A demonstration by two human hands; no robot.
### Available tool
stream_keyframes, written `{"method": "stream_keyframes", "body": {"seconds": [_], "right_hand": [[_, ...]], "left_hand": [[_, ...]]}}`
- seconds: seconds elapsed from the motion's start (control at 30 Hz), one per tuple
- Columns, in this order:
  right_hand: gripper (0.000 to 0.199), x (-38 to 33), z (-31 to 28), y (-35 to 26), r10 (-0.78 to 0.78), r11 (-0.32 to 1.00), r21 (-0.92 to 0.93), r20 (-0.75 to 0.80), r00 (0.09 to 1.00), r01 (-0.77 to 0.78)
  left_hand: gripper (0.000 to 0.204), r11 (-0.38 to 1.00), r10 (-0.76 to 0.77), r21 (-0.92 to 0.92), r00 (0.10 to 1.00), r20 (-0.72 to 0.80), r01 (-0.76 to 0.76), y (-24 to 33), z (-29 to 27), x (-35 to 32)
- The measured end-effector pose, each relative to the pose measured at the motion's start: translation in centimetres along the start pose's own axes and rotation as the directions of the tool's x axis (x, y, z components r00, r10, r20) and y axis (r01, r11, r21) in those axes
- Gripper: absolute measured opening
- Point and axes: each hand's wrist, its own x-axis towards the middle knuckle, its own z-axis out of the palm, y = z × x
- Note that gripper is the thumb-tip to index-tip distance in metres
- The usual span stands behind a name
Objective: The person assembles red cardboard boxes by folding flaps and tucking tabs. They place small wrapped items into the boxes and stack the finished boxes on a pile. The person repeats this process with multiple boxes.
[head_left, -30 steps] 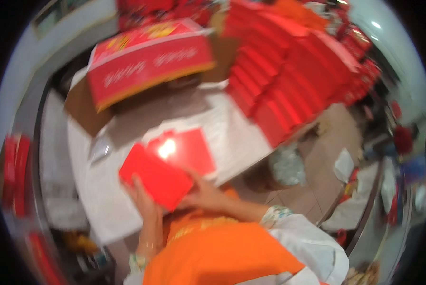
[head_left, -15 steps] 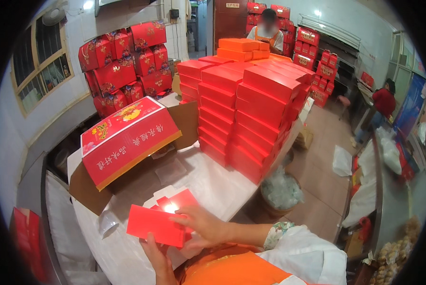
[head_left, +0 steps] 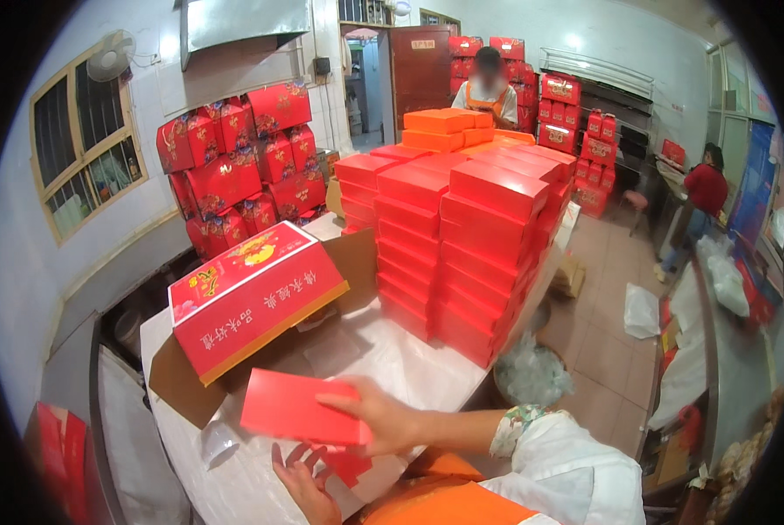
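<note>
Above the near side of the white-covered table (head_left: pixel 261 499), gripped at its right end by the right hand (head_left: pixel 387 422), thumb across the top and the other fingers mostly out of sight beneath: a flat red box (head_left: pixel 291 409), oblong and smooth-faced. Probably light, thin card with contents hidden; likely stiff along the straight edges, easier to dent mid-face, perhaps a little slippery under dry fingers. Best taken by an end or by both long edges, with a broad, gentle pinch. Just below its lower edge, the left hand (head_left: pixel 309 490), fingers parted and half curled, grasping nothing visible; cannot tell contact from a narrow gap. Under the box, a second red piece (head_left: pixel 348 468), partly covered, kind unclear. Near the left end, a clear plastic cup-like thing (head_left: pixel 220 444); beyond, a big red carton (head_left: pixel 265 289) with brown flaps (head_left: pixel 177 376). Beside that, a tall stack of red boxes (head_left: pixel 475 254) topped with orange boxes (head_left: pixel 432 131); farther off, a person (head_left: pixel 490 94) in an orange apron.
</note>
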Motion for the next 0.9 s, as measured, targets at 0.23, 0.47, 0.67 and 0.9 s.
{"method": "stream_keyframes", "body": {"seconds": [0.23,0.47,0.67,0.9], "right_hand": [[0.087,7.8,-9.7,6.2,-0.165,0.889,-0.453,-0.173,0.971,0.070],[0.091,17.2,-20.6,11.4,0.171,0.615,-0.714,-0.292,0.941,-0.333],[0.095,21.7,-26.5,15.1,0.347,0.279,-0.768,-0.480,0.806,-0.577],[0.089,22.9,-31.4,14.9,0.613,0.045,-0.679,-0.560,0.557,-0.732]], "left_hand": [[0.056,0.975,0.128,0.185,0.992,-0.023,-0.121,-1.1,-3.1,-2.0],[0.053,0.964,0.066,0.264,0.980,-0.186,-0.015,-4.4,-6.9,-3.9],[0.057,0.978,0.028,0.209,0.969,-0.246,0.025,-5.5,-7.1,-3.2],[0.061,0.976,-0.037,0.205,0.982,-0.187,0.076,-6.9,-8.4,-1.3]]}}
